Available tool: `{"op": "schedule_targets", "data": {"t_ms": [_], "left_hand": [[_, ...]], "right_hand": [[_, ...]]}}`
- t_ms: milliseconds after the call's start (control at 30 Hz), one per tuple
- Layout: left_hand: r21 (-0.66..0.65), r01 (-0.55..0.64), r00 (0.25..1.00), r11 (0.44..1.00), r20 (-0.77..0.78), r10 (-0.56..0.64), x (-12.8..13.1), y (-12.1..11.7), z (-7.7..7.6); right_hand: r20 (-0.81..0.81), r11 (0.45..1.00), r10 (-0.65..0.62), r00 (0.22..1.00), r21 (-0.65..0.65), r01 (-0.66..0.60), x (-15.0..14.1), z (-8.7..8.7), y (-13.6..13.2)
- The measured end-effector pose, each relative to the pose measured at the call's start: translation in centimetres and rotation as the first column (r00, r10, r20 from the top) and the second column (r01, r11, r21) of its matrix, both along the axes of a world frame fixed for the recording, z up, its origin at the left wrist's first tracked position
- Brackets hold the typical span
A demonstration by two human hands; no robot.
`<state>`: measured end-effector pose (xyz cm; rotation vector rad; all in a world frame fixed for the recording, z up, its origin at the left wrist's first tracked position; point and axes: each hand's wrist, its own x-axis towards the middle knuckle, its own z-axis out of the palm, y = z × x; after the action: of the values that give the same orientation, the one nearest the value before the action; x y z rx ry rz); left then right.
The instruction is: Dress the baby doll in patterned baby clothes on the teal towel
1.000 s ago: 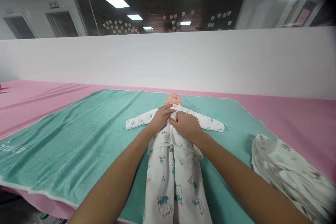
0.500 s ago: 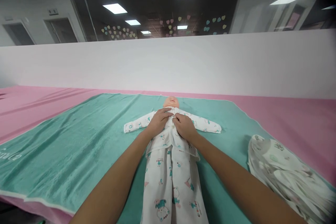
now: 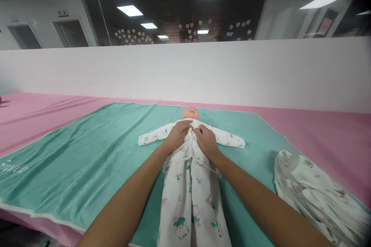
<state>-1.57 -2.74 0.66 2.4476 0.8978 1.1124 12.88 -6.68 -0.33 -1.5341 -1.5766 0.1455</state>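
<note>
A baby doll (image 3: pixel 190 113) lies on its back, head at the far end, arms stretched out to both sides. It wears a white printed shirt (image 3: pixel 185 153) and matching trousers (image 3: pixel 176 200). At the upper chest, my left hand (image 3: pixel 179 135) pinches the left side of the shirt's front opening. My right hand (image 3: pixel 206 141) is closed on the opposite edge, its fingers bent inward. Between the fingertips a small pale button (image 3: pixel 190 129) shows. The thumbs and fingertips are partly hidden by the fabric and hands.
Under the doll spreads a teal blanket (image 3: pixel 87 170) over a pink sheet (image 3: pixel 319 135). Folded white printed cloth (image 3: pixel 313 193) lies at the right. Behind the surface runs a low white wall (image 3: pixel 185 71), with a dark window above it.
My right hand has shifted slightly away from the left, and a button now shows more plainly between them. The whole view has tilted up a little.
</note>
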Motion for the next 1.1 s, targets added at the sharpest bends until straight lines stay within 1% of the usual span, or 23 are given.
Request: {"op": "schedule_targets", "data": {"t_ms": [67, 133, 167, 233, 267, 333, 400, 500, 567, 667, 833, 1000, 1100], "left_hand": [[-0.039, 0.014, 1.000, 0.999, 0.023, -0.013, -0.2, -0.5, 0.0], [-0.060, 0.054, 0.998, 0.997, 0.042, -0.052, -0.3, -1.0, 0.1], [-0.070, 0.073, 0.996, 0.995, 0.050, -0.069, -0.4, -1.2, 0.2], [-0.090, 0.101, 0.994, 0.991, 0.054, -0.097, -0.5, -1.4, 0.2], [-0.100, 0.113, 0.993, 0.989, 0.051, -0.109, -0.6, -1.5, 0.2], [-0.110, 0.131, 0.991, 0.985, 0.040, -0.128, -0.7, -1.5, 0.3], [-0.110, 0.145, 0.989, 0.983, 0.023, -0.143, -0.8, -1.5, 0.4], [-0.107, 0.138, 0.990, 0.985, -0.009, -0.140, -1.0, -1.7, 0.6], [-0.103, 0.133, 0.990, 0.986, -0.027, -0.136, -1.0, -1.9, 0.7], [-0.091, 0.133, 0.989, 0.987, -0.049, -0.138, -1.1, -2.1, 0.9], [-0.103, 0.131, 0.990, 0.986, -0.041, -0.136, -1.1, -2.2, 0.9], [-0.123, 0.124, 0.992, 0.985, -0.016, -0.127, -1.0, -2.3, 0.8], [-0.143, 0.113, 0.993, 0.983, -0.016, -0.116, -1.0, -2.4, 0.9]], "right_hand": [[-0.050, 1.000, -0.017, 0.999, 0.025, 0.018, 0.1, -0.3, -1.0], [-0.022, 0.998, 0.010, 1.000, 0.056, -0.009, 0.1, -0.6, -2.3], [0.039, 0.997, 0.039, 0.998, 0.069, -0.041, 0.1, -0.6, -2.9], [0.231, 0.993, 0.083, 0.969, 0.069, -0.101, -0.1, -0.5, -4.0], [0.335, 0.992, 0.085, 0.938, 0.055, -0.110, -0.3, -0.3, -4.5], [0.497, 0.997, 0.055, 0.866, 0.018, -0.074, -0.8, 0.2, -5.0], [0.584, 1.000, 0.013, 0.812, -0.012, -0.007, -1.5, 0.7, -5.1], [0.638, 0.998, -0.008, 0.770, -0.040, 0.044, -2.2, 1.2, -5.0], [0.641, 0.998, -0.005, 0.767, -0.045, 0.044, -2.2, 1.2, -5.0], [0.592, 1.000, -0.005, 0.806, -0.019, 0.021, -1.7, 0.8, -5.1], [0.483, 0.997, 0.046, 0.875, 0.038, -0.073, -0.7, 0.1, -5.1], [0.397, 0.983, 0.121, 0.910, 0.079, -0.165, -0.4, -0.4, -5.0], [0.348, 0.975, 0.146, 0.926, 0.105, -0.194, -0.3, -0.7, -4.9]]}}
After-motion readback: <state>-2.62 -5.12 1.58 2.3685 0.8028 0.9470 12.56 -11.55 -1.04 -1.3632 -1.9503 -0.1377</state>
